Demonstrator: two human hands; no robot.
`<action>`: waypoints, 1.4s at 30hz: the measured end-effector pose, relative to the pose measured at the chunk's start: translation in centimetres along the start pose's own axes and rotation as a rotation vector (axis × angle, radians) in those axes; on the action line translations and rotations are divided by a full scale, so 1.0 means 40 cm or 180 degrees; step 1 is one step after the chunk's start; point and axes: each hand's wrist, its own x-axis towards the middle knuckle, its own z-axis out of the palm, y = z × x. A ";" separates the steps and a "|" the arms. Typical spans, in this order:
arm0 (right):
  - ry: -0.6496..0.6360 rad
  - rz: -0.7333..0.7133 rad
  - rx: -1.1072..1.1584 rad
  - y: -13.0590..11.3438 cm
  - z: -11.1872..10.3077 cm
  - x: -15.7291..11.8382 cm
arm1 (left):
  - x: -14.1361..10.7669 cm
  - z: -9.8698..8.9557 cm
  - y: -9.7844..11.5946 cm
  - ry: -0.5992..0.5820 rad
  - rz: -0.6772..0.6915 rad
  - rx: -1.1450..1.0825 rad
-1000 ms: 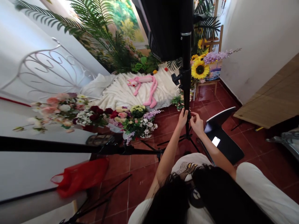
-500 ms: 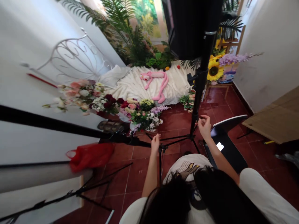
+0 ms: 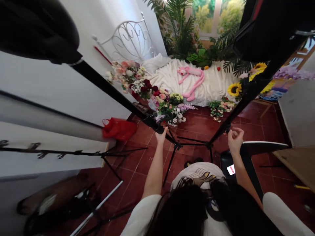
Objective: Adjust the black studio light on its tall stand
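Two black light stands rise in front of me, each with a large black lamp head at its top. Around the lower pole of the left light stand (image 3: 108,87), my left hand (image 3: 160,137) is closed just below a dark clamp collar (image 3: 152,120). My right hand (image 3: 235,140) has its fingers curled and pinched at a small knob low on the right light stand (image 3: 242,100); the fingertips partly hide the knob. The tripod legs (image 3: 193,143) of both stands spread over the red tiles between my arms.
A black chair (image 3: 246,160) with a phone (image 3: 231,169) on it stands right of me. Ahead, a pink plush toy (image 3: 195,72) lies on a cream-draped bed (image 3: 164,75), with flower bunches (image 3: 169,106) before it. A red bag (image 3: 119,128) sits by the left wall.
My view has swung left, bringing the left stand's lamp head into sight. The left pole now stands steeper in view, the right one leans more. My hands stay at the poles.
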 end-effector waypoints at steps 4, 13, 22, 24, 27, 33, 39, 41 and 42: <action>-0.0006 -0.0030 -0.0033 -0.005 -0.002 0.000 | 0.010 0.004 -0.016 0.0112 -0.0122 0.0050; 0.0077 -0.0067 0.0018 -0.006 -0.002 0.006 | -0.004 -0.144 -0.050 0.0824 -0.0438 -0.0113; 0.0782 -0.0158 0.0447 0.061 0.033 -0.003 | -0.037 -0.342 -0.117 0.1212 -0.0573 -0.0073; 0.0997 -0.0059 0.0321 0.083 0.063 -0.022 | -0.041 -0.350 -0.114 0.1184 -0.0608 -0.0205; 0.0556 0.0105 0.0281 0.087 0.139 -0.072 | -0.043 -0.355 -0.111 0.1185 -0.0593 -0.0322; -0.1716 0.0320 0.0760 -0.011 0.361 -0.193 | -0.078 -0.398 -0.088 0.0853 -0.0013 -0.0684; -0.3336 0.0059 0.0772 -0.105 0.610 -0.287 | -0.135 -0.446 0.016 0.1130 0.0925 -0.0842; -0.3707 0.0105 0.0740 -0.135 0.700 -0.329 | -0.141 -0.447 0.047 0.1304 0.1014 -0.0870; -0.3882 0.0102 0.0660 -0.153 0.744 -0.353 | -0.142 -0.445 0.058 0.1381 0.0995 -0.0854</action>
